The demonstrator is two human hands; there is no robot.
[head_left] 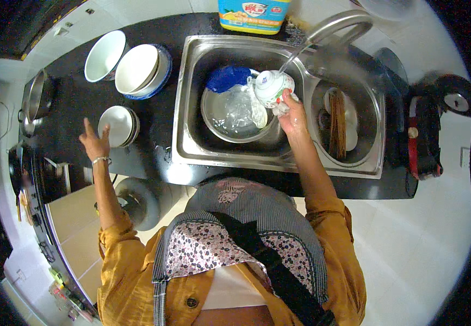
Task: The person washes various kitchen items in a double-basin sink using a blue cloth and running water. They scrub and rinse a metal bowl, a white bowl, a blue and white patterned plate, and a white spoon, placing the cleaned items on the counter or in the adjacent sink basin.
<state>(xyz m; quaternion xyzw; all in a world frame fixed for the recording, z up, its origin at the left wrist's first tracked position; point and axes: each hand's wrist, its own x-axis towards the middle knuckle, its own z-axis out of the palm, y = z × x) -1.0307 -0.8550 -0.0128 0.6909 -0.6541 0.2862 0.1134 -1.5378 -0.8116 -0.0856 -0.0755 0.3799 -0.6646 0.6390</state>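
Observation:
Over the sink (180, 108), my right hand (294, 118) grips a small white bowl (277, 92) with a red and green pattern, its foot turned up. A wet white cloth (258, 111) is bunched against the bowl and under my fingers. Water falls from the curved tap (340, 23) onto the bowl. Below it stands a metal basin (209, 120) with water and a blue cloth-like item (228, 79) at its rim. On the counter to the left, my left hand (95, 142) is open, fingers spread, at the near-left edge of a stack of small white bowls (117, 124).
Larger bowls (105, 57) and stacked dishes with a blue rim (162, 76) stand farther back on the black counter (154, 122). The right sink compartment holds chopsticks (338, 125) and white dishes (351, 136). A blue and yellow detergent jug (252, 16) stands behind the sink.

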